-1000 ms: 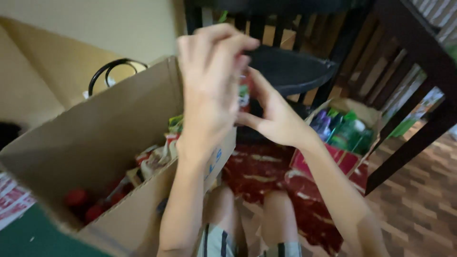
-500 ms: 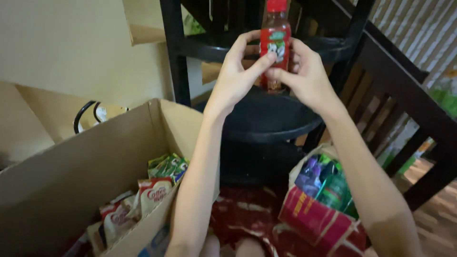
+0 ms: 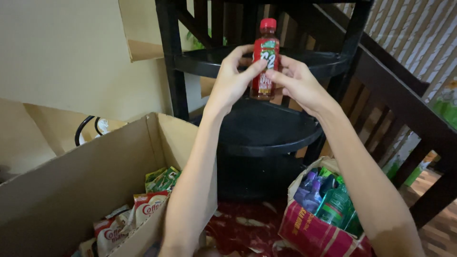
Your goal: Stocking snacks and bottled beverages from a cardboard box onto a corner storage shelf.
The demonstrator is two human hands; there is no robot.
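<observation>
In the head view, a small bottle (image 3: 264,62) with a red cap and red label is held upright in the air in front of a black rack (image 3: 266,128) of round shelves, level with the rack's upper shelf and above its lower one; upright and label toward the camera, it seems held so for a look or for setting down level. The left hand (image 3: 233,78) is curled, its thumb and fingertips pinching the bottle's left side; the right hand (image 3: 297,83) is likewise partly closed, fingertips pressed to the bottle's right side, so both grip it together. Left of the rack and lower stands an open cardboard box (image 3: 95,166) with sachets (image 3: 143,209) stacked inside. Below the rack's right side sits a red bag (image 3: 319,231) full of green and purple packs.
</observation>
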